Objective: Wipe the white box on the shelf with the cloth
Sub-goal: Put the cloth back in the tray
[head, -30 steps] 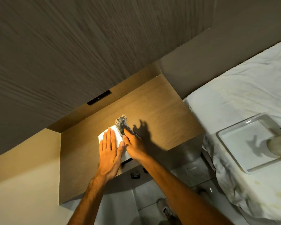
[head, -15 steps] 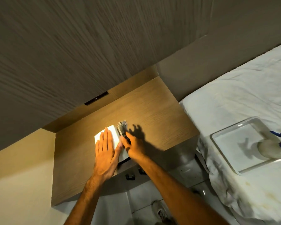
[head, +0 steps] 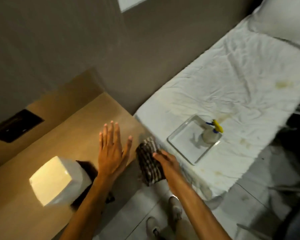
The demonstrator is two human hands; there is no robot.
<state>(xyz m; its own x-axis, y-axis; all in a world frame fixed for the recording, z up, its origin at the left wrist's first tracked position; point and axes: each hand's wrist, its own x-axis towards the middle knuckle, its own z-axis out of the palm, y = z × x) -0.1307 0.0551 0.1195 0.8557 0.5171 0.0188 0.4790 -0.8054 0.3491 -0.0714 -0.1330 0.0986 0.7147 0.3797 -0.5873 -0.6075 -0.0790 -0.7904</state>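
Head view: the box stands near the shelf's front edge. The left hand, fingers spread flat, hovers just right of it. Past the shelf's right edge, the right hand grips the cloth.

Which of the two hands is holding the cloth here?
The right hand grips the striped cloth off the shelf's edge; the left hand is open, fingers spread flat, holding nothing.

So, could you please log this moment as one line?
left hand: open, off white box | right hand: holds cloth | shelf
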